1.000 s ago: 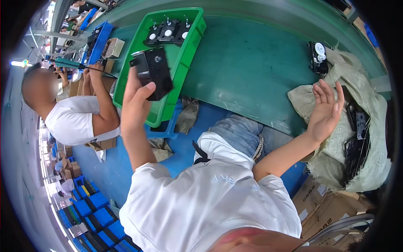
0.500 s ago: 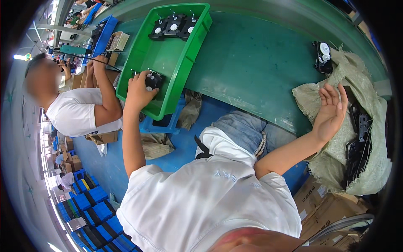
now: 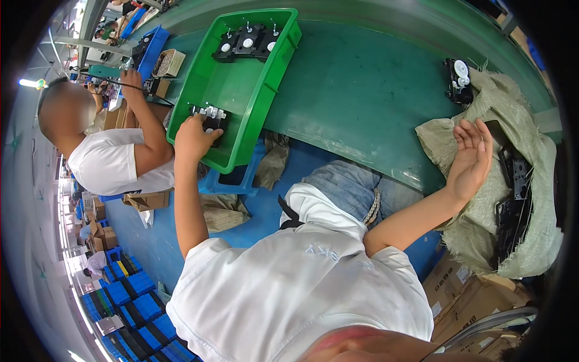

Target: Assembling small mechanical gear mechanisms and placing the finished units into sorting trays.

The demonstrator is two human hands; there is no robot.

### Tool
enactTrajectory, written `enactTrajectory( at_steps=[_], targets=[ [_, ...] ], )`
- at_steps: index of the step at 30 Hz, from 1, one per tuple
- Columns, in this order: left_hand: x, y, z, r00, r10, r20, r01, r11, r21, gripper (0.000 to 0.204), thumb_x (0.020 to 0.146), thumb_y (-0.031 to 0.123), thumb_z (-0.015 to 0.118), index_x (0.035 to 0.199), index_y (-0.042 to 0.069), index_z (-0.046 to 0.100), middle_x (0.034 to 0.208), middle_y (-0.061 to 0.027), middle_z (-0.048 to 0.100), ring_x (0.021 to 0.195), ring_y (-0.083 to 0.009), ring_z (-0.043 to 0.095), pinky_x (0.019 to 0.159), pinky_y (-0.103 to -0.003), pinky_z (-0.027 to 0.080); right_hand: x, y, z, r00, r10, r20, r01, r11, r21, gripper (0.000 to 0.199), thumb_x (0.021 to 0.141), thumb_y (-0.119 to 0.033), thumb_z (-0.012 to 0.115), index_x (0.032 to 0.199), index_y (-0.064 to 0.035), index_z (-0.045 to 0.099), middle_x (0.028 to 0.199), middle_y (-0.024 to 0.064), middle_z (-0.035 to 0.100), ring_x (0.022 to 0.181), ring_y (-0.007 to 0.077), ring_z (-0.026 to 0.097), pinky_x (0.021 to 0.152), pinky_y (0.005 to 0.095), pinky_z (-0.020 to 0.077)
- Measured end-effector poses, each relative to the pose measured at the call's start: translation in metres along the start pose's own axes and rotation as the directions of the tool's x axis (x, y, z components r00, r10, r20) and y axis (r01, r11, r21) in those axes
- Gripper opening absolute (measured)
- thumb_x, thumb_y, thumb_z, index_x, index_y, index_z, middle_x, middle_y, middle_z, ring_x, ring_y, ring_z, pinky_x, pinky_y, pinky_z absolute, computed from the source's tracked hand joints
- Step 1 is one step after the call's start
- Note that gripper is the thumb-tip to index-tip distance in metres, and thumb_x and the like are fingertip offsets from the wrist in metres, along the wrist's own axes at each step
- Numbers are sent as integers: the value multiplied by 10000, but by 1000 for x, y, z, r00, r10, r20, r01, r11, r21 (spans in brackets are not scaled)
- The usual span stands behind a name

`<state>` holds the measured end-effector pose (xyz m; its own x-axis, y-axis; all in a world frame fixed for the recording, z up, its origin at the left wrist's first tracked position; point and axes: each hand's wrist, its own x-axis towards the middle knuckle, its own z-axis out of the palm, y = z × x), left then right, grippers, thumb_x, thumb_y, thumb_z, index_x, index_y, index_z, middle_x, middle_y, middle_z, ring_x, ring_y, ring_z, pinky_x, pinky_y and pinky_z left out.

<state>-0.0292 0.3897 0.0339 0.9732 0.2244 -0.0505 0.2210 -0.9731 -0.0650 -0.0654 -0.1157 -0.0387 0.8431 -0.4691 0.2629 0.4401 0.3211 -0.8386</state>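
Note:
At the near left end of the green plastic tray (image 3: 256, 111), my left hand (image 3: 192, 140) has its thumb and fingers around the near edge of a small black mechanism (image 3: 215, 113) with silver metal on top. My fingers partly hide that end of it. A row of black mechanisms (image 3: 257, 45) with white discs and upright pins lies at the tray's far end. My right hand (image 3: 467, 163) is held up beside the woven sack (image 3: 522, 102), palm turned inward, fingers loosely bent and apart, holding nothing. Several black parts (image 3: 520, 178) show in the sack's mouth.
Another black mechanism with white gears (image 3: 459, 78) lies on the green table (image 3: 344, 84) by the sack. At the left a co-worker (image 3: 114, 160) sits near a blue tray (image 3: 151, 54) and a small box (image 3: 169, 63). Cardboard boxes (image 3: 464, 295) stand below the sack.
My left hand has drawn back slightly toward me, uncovering more of the mechanism's silver top. My right hand has barely shifted. The co-worker's hand has risen.

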Motion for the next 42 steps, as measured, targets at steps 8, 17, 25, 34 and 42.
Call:
enactTrajectory(
  at_steps=[8, 17, 25, 34, 42],
  targets=[
    [-1, -14, -20, 992, 117, 38, -116, 992, -45, 314, 803, 242, 709, 964, -27, 684, 901, -183, 680, 793, -353, 650, 709, -416, 510, -1, -2, -1, 1000, 5, -16, -4, 1000, 15, 386, 948, -143, 423, 1252, 69, 531, 1084, 229, 629, 987, 276, 606, 932, 357, 459],
    [-13, -12, -28, 918, 207, -337, -184, 978, 99, 181, 869, 153, 609, 929, 0, 685, 797, -142, 676, 697, -314, 624, 635, -405, 482, 3, -2, -4, 1000, 11, -18, -11, 1000, 17, 375, 945, -133, 437, 1245, 69, 538, 1077, 223, 632, 980, 276, 608, 924, 353, 461],
    [-67, 137, -9, 677, 379, -631, -728, 468, -500, 178, 776, -5, 625, 939, 21, 690, 672, -61, 543, 560, -186, 439, 560, -298, 424, -9, -6, 2, 998, -67, -17, 68, 997, 24, 368, 944, -151, 473, 1239, 56, 549, 1050, 207, 652, 925, 252, 614, 870, 348, 477],
    [-103, 332, -32, 47, 473, -880, -766, -548, -336, 69, 791, 47, 634, 818, 15, 689, 604, -47, 514, 499, -182, 413, 509, -288, 393, -20, -38, 18, 991, -112, -77, 109, 993, -42, 375, 915, -190, 435, 1172, 35, 591, 1013, 190, 648, 915, 233, 592, 865, 328, 473],
    [-125, 415, -36, 247, 296, -923, -608, -695, -385, 178, 857, 164, 580, 805, 22, 673, 662, -56, 571, 547, -167, 466, 564, -275, 408, -22, -15, 11, 924, -331, -189, 361, 919, 159, 652, 956, -528, 272, 1301, -21, 492, 1200, 227, 590, 1058, 303, 580, 935, 415, 463]
  ],
)
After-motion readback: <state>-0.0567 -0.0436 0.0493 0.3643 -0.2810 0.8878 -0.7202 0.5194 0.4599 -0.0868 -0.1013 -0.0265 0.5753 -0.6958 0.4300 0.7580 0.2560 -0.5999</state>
